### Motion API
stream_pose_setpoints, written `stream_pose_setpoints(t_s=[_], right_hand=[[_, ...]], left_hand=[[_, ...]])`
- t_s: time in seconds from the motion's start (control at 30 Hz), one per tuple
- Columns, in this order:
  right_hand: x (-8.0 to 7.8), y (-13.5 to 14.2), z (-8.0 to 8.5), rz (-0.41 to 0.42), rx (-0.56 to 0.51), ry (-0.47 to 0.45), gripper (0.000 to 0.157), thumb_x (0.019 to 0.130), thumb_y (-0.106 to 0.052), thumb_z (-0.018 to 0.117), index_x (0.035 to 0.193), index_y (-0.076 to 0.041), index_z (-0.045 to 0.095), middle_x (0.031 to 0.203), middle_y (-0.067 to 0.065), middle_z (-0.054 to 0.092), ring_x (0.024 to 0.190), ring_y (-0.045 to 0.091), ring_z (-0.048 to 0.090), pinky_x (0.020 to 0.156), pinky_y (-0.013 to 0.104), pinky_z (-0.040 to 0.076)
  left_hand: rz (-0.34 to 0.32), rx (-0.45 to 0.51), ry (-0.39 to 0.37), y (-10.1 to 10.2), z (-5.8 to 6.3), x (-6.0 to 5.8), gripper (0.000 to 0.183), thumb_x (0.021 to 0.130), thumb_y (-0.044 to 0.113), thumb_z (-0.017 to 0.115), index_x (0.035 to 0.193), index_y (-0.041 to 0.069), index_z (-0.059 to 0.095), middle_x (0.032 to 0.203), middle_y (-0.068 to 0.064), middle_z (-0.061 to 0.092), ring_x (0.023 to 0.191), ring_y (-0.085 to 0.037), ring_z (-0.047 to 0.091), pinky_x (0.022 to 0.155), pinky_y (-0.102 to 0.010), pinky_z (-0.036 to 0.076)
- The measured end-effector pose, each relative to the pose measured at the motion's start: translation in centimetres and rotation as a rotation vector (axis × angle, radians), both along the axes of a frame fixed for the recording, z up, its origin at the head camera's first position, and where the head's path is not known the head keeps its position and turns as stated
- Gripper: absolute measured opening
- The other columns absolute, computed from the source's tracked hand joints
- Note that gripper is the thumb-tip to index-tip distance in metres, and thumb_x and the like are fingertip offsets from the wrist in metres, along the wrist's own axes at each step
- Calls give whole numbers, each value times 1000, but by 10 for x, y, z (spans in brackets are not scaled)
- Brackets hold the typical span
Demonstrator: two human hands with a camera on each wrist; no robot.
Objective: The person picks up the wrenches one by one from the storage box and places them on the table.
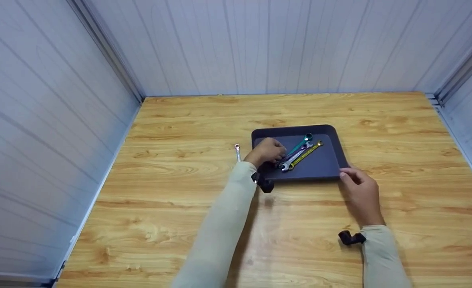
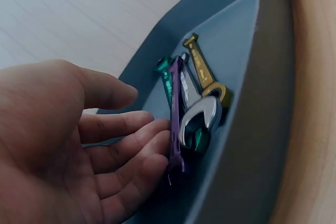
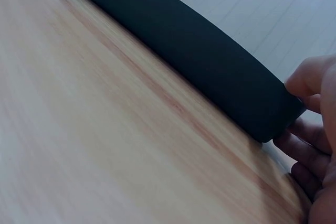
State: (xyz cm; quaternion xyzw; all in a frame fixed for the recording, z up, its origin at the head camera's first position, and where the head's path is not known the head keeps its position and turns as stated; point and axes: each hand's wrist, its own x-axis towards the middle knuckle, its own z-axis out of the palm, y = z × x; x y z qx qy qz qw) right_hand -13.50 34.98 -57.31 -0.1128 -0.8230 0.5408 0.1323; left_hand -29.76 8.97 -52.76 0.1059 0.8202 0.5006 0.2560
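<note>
A dark rectangular tray [image 1: 324,170] lies on the table with several combination wrenches in its middle. They are a green wrench [image 1: 300,145], a purple wrench [image 2: 176,106], a silver wrench [image 2: 202,114] and a yellow wrench [image 1: 306,155], lying close together at a slant. My left hand [image 1: 268,151] is inside the tray at its left part, fingers loosely bent and thumb apart. Its fingertips are beside the purple wrench, and nothing shows between thumb and fingers. At the near right corner my right hand [image 1: 362,192] pinches the tray, thumb at the rim; some fingers are hidden.
Another small silver wrench [image 1: 238,153] lies on the wooden table [image 1: 171,188], left of the tray and close to my left wrist. Pale panel walls [image 1: 260,48] stand behind the table and along both sides.
</note>
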Motion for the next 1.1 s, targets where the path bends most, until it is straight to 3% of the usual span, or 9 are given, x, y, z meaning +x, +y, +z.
stream_pose_setpoints(t_s=[0.23,0.53,0.67,0.9,1.1], right_hand=[[2,0,-2,-16,3,-10,36,99,-37,64,120,-8,72,144,6,55,128,21,52,93,16,44],[-1,-1,-1,-6,-1,-8,38,98,-40,64,120,-9,71,145,3,54,129,18,52,94,16,44],[1,1,2,-7,7,-15,38,99,-40,63,121,-11,71,146,1,52,132,18,49,98,18,43],[1,1,3,4,-21,-20,36,98,-39,64,121,-12,71,147,-2,52,133,16,48,101,21,43],[5,1,3,1,-12,-10,35,98,-37,65,121,-11,72,147,-2,52,133,16,48,100,18,43]], left_hand=[[-85,-36,-44,0,1,-2,22,95,9,64,110,-2,74,90,-6,68,78,-13,61,75,-29,56],[-75,-72,-134,1,9,-9,15,94,10,67,100,-2,74,73,-3,60,65,-11,52,65,-25,47],[-83,-98,-131,7,11,-9,12,92,13,71,91,1,72,71,-1,60,63,-10,52,64,-25,46],[-77,-276,-81,10,12,-10,20,88,21,79,76,8,70,70,-1,64,59,-12,53,61,-26,49],[-82,-270,-87,7,13,-8,20,85,22,81,74,8,72,71,-1,65,60,-12,56,64,-27,53]])
